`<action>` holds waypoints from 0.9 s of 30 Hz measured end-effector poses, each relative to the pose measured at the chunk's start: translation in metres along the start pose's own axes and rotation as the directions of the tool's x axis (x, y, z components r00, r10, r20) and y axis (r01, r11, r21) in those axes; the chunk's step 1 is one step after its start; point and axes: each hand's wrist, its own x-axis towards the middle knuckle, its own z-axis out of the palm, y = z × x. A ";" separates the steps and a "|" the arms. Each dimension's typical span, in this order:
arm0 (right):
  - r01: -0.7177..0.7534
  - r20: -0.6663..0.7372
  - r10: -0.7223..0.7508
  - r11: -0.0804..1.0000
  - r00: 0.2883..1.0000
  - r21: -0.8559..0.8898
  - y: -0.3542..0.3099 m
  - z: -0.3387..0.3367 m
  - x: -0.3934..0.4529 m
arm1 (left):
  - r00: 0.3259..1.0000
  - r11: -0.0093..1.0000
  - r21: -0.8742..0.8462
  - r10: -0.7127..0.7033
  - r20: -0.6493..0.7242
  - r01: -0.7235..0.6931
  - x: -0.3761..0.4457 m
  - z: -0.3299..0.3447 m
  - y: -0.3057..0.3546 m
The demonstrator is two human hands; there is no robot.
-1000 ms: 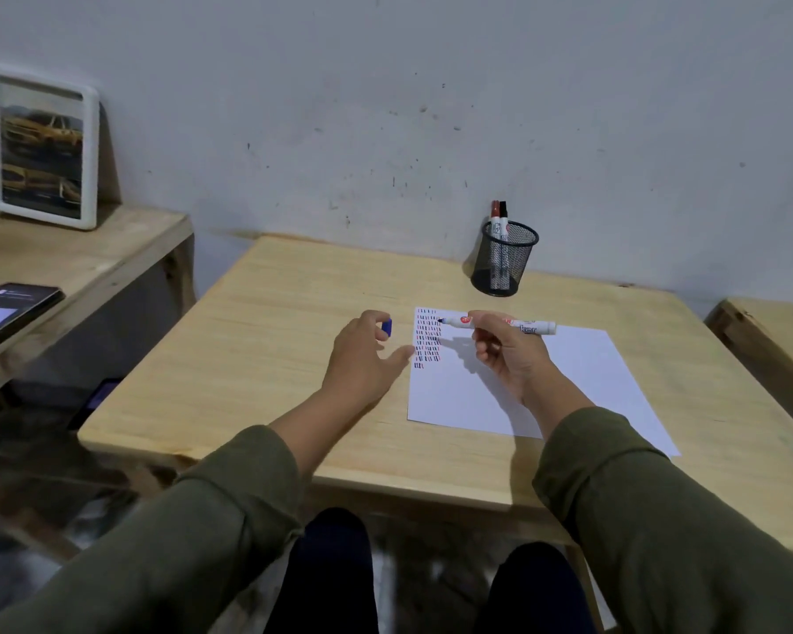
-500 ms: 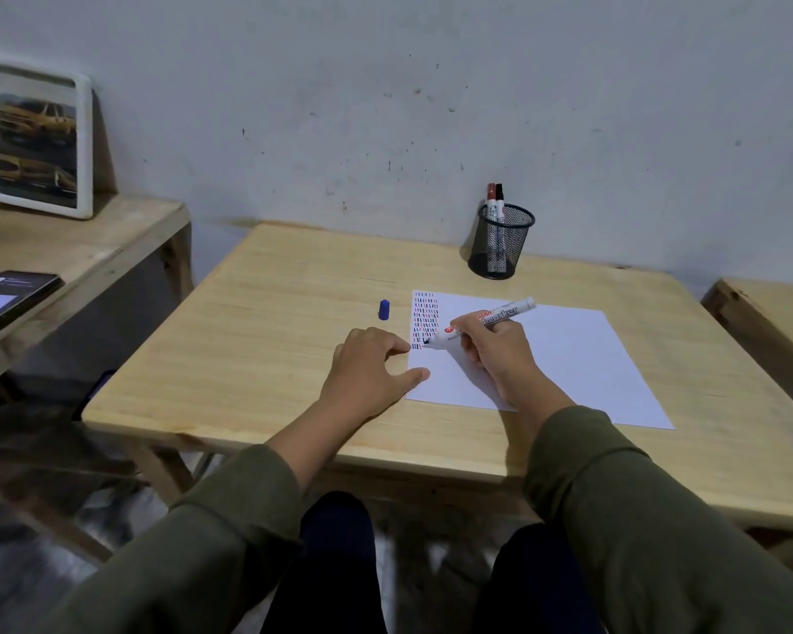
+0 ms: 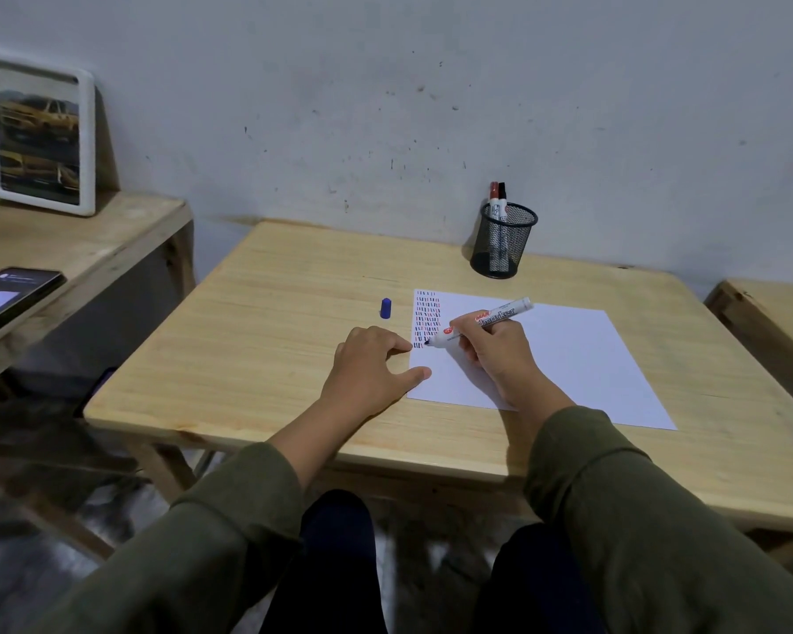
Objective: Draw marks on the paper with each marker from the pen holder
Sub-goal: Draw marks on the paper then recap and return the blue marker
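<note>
Broadly, we list first the table [image 3: 257, 322], pale wood, set against a grey wall [image 3: 385, 84], with a side shelf [image 3: 79, 240] to its left and another wooden piece [image 3: 774, 313] at its right edge. On the shelf we note a framed picture [image 3: 40, 135] leaning upright on the wall and a phone [image 3: 10, 297] lying flat, screen lit. Next, our two sleeves [image 3: 637, 519], olive green, reach in from below. Paper [image 3: 582, 359]: one white sheet lying flat on the right half of the table, with a column of short red and dark dashes [image 3: 426, 318] down its left margin. Left hand [image 3: 369, 370]: resting palm down on the wood just beside the sheet's left edge, fingers loosely curled and holding nothing, thumb stretched out so its tip touches the paper's border. Right hand [image 3: 495, 347]: on the sheet, fingers pinched together around the marker [image 3: 481, 322], a white barrel with red print, tilted, its dark tip down at the foot of the dash column. Holder [image 3: 502, 242]: black mesh cup standing upright at the table's far edge, beyond the paper, with two capped markers [image 3: 496, 201] inside, one red-topped, one black-topped. Cap [image 3: 385, 308]: small, blue, on the bare wood just left of the sheet's top corner, apart from both hands.
</note>
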 end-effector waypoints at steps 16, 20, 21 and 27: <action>-0.010 -0.015 0.010 1.000 1.000 0.017 -0.001 -0.002 0.001 | 1.000 1.000 0.011 -0.003 0.010 0.002 -0.001 -0.001 0.002; -0.038 -0.048 0.045 0.990 0.998 0.133 -0.001 -0.003 0.006 | 0.991 0.974 -0.221 -0.070 -0.112 0.044 0.004 -0.006 0.002; -0.043 -0.050 0.052 0.986 0.997 0.162 -0.002 -0.004 0.007 | 0.986 0.969 -0.242 -0.079 -0.144 0.042 0.007 -0.009 0.002; -0.032 -0.022 0.039 0.971 0.999 0.238 -0.014 -0.007 0.017 | 0.988 0.979 -0.193 -0.097 -0.120 0.072 0.041 -0.015 -0.001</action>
